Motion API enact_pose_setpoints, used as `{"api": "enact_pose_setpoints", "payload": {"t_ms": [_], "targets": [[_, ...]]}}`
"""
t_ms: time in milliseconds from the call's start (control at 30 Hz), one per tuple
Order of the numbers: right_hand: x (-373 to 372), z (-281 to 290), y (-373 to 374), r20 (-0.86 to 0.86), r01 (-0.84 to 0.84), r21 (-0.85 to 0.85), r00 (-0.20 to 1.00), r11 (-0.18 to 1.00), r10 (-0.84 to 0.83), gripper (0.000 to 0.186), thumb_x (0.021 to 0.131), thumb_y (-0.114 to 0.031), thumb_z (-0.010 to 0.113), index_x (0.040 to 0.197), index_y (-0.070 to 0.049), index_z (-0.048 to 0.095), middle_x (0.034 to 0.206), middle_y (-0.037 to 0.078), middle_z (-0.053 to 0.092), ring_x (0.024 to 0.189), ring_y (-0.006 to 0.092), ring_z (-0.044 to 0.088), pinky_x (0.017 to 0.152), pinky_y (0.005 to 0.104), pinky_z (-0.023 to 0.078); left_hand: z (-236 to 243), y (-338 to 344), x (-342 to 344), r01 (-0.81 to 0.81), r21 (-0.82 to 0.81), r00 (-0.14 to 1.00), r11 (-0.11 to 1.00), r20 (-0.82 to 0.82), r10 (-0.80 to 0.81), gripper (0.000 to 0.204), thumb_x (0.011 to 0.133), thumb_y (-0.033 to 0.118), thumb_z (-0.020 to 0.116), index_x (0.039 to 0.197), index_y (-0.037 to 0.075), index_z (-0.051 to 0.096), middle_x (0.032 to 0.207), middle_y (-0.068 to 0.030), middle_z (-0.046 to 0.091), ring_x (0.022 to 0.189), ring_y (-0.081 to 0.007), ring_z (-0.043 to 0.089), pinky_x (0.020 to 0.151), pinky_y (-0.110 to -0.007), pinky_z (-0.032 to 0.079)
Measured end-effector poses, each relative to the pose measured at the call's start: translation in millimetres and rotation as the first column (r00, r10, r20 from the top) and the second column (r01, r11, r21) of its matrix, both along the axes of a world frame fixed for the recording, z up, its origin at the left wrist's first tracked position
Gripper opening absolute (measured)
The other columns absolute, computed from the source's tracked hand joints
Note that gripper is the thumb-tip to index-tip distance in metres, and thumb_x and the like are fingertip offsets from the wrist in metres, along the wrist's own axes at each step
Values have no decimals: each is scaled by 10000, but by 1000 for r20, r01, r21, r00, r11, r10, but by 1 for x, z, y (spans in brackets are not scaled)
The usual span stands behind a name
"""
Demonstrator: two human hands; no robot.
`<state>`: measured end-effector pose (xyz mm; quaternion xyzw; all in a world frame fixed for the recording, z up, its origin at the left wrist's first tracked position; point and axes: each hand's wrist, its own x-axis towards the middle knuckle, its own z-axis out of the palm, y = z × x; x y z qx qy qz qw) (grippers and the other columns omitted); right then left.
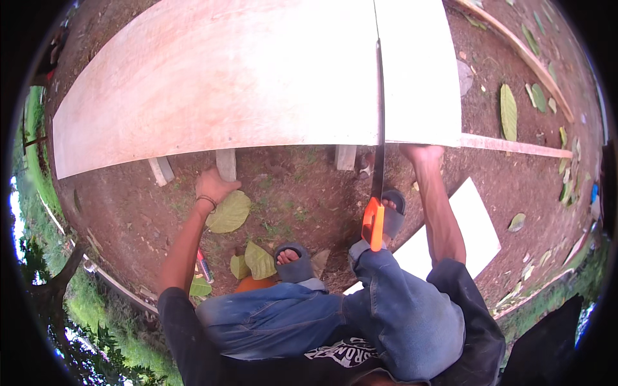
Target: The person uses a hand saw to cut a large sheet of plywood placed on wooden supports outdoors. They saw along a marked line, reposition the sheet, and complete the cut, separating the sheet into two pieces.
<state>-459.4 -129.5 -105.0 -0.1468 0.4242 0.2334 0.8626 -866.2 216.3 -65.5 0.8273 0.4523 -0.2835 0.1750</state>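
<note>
A large pale plywood sheet (232,83) lies raised over the ground, its far part washed out by glare. A handsaw with an orange handle (373,224) sits in a long cut near the sheet's right end, with neither hand on it. Its dark blade (380,116) crosses the near edge. My left hand (217,185) is closed at the near end of a wooden batten (226,164) that sticks out from under the sheet. Under the near edge, right of the saw, my right hand (421,153) grips the plywood; its fingers are hidden below.
More batten ends (346,157) show under the sheet. A long wooden strip (515,145) reaches out to the right. On the dirt lie a white panel (473,215), large leaves (230,212) and a red-and-blue tube (205,266). My sandalled feet (294,262) stand close below.
</note>
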Motion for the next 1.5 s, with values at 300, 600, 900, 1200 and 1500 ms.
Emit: {"api": "enact_pose_setpoints", "payload": {"t_ms": [300,600,900,1200,1500], "targets": [[4,81,27,-132,-20,-112,991,994,5,558,1015,-494,473,1306,-37,607,1150,114,727,1030,266,732,926,464,622,33,-80,61,-174,-297,911,939,314,268,769,707,517,834,1142,-80,623,1028,-273,732,973,-415,731,875,-456,577],[4,112,43,-94,-5,-161,996,987,-10,500,1080,-346,328,1371,-22,573,1283,150,692,1064,239,726,918,381,640,39,-177,139,-201,-527,763,826,444,469,937,771,552,824,1266,-152,453,1077,-332,701,1020,-439,719,894,-468,571],[10,84,25,-154,-30,-24,988,999,26,487,1016,-439,473,1272,-58,639,1187,126,722,1042,275,730,914,451,628,26,-216,181,-66,-560,820,826,442,365,899,824,595,752,1229,-137,422,1055,-379,682,1016,-513,690,873,-536,550],[2,62,19,-137,-55,-119,990,991,39,601,1028,-522,329,1296,-82,639,1220,125,706,1093,295,707,963,482,598,46,-191,183,225,-453,958,863,262,-113,776,917,664,602,870,-98,736,892,-360,695,913,-522,692,824,-573,546],[-31,71,2,-12,-266,-381,959,885,283,727,1058,-554,305,1525,1,363,1482,222,498,1334,318,539,1139,475,418,31,-184,175,292,-588,940,754,324,-111,706,963,599,575,825,-79,715,815,-335,681,865,-508,684,818,-558,540]]}}
